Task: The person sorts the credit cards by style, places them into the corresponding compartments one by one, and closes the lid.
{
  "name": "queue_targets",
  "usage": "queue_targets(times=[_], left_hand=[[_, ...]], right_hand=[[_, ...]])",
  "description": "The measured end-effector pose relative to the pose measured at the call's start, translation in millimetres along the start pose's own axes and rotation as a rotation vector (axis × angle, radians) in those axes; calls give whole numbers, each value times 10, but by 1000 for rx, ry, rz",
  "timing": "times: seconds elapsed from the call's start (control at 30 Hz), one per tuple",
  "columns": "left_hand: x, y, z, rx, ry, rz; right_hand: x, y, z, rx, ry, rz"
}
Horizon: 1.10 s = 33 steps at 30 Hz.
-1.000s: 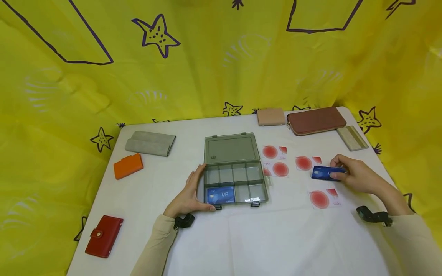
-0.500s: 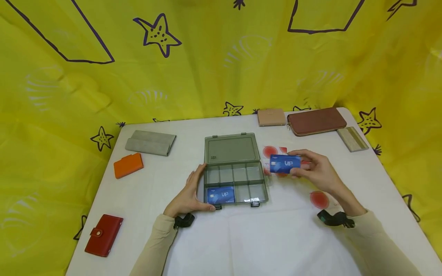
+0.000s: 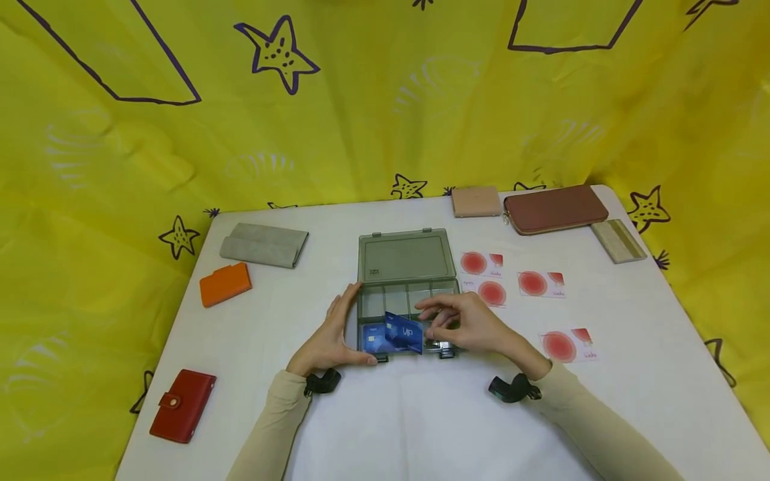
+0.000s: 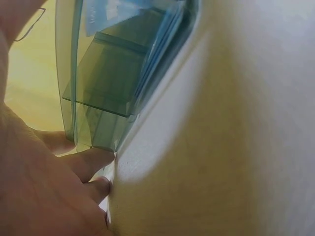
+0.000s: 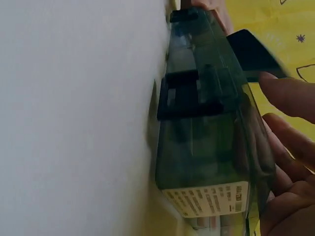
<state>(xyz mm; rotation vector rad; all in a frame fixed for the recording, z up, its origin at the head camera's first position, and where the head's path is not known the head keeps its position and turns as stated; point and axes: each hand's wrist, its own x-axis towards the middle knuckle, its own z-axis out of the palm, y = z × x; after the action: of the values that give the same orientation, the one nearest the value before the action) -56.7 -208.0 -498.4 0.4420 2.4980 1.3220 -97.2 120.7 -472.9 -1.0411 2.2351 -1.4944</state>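
Observation:
A smoky clear plastic compartment box (image 3: 395, 300) lies with its lid (image 3: 407, 256) folded back. My left hand (image 3: 327, 339) rests along its left side, thumb at the front corner and fingers reaching toward the back; in the left wrist view, fingertips touch the box's wall. A blue VIP card (image 3: 404, 332) tilts above the front-left compartment, over another blue card (image 3: 373, 339) lying there. My right hand (image 3: 472, 324) is over the right compartments, its fingers parted at that tilted card's right edge. In the right wrist view, one fingertip meets the dark card (image 5: 253, 51) above the rim.
Red-and-white cards (image 3: 532, 283) lie right of the box. At the back stand a beige wallet (image 3: 475, 202), a brown zip wallet (image 3: 556, 210) and a striped card holder (image 3: 618, 240). Left are a grey wallet (image 3: 265, 244), an orange holder (image 3: 225, 284) and a red snap wallet (image 3: 183, 405).
My right hand has carried the blue card leftward from among the red-and-white cards to the box, and its fingers have parted at the card's edge. The left hand keeps its place.

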Motion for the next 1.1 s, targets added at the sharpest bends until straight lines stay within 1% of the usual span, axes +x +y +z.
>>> queue_targets(times=[0.23, 0.33, 0.4, 0.5, 0.63, 0.77, 0.87, 0.93, 1.0, 1.03, 1.1], left_hand=[[29, -4, 3, 10, 2, 21], [36, -6, 1, 11, -3, 14], [34, -3, 1, 9, -7, 4], [28, 5, -1, 5, -7, -7], [21, 14, -10, 2, -6, -10], [23, 23, -31, 3, -21, -9], [26, 22, -49, -7, -39, 10], [30, 14, -60, -9, -48, 35], [28, 2, -70, -6, -43, 67], [25, -3, -75, -3, -37, 81], [17, -11, -83, 8, -22, 110]], right_hand=[[-23, -145, 46, -84, -128, 50], [-40, -197, 52, -94, -157, 78], [-49, -212, 53, -94, -161, 93], [-39, -215, 69, -93, -139, 103], [38, -201, 148, -114, -92, 68], [153, -215, 268, -233, -79, -3], [201, -245, 325, -319, -75, -35], [201, -252, 318, -306, -73, -31], [179, -238, 260, -267, -60, -33], [165, -225, 210, -244, -43, -38], [126, -180, 63, -212, 25, -50]])
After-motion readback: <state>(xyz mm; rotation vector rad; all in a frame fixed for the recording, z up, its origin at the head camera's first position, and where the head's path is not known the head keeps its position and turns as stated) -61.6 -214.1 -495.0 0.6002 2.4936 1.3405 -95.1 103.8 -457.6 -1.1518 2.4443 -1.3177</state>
